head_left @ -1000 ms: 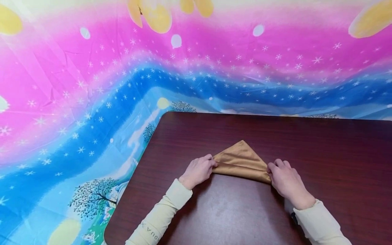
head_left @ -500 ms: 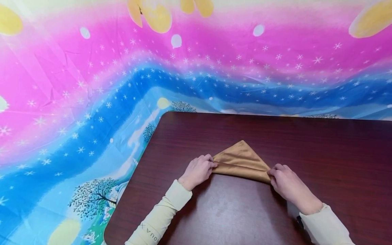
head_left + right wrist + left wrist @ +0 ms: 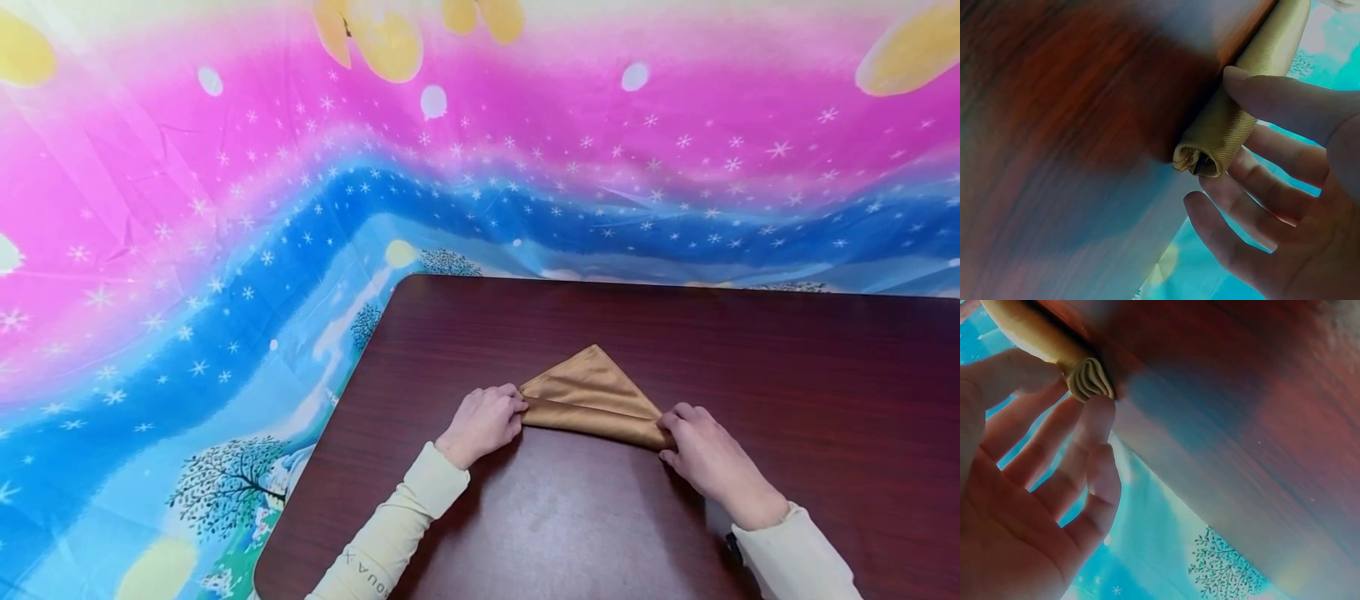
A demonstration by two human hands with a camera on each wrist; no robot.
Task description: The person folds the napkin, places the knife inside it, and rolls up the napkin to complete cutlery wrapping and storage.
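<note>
A golden-brown satin cloth napkin (image 3: 592,383) lies on the dark wood table, its near edge rolled into a tube and a flat triangular point facing away. At the tube's left end, my left hand (image 3: 480,425) pinches the cloth between thumb and fingers. The left wrist view shows the layered folds of that end (image 3: 1091,380) by the fingertips. My right hand (image 3: 712,458) holds the other end. In the right wrist view its thumb (image 3: 1291,103) lies across the tube, with the fingers on the far side and the hollow rolled end (image 3: 1197,161) showing.
The reddish-brown table (image 3: 825,400) has a rounded far left corner. Behind it and to its left hangs a pink and blue printed fabric (image 3: 225,208) with snowflakes and trees.
My right hand has shifted slightly right and toward me, and its thumb now shows below the roll's end. The left hand stays almost in place, and the napkin looks much the same.
</note>
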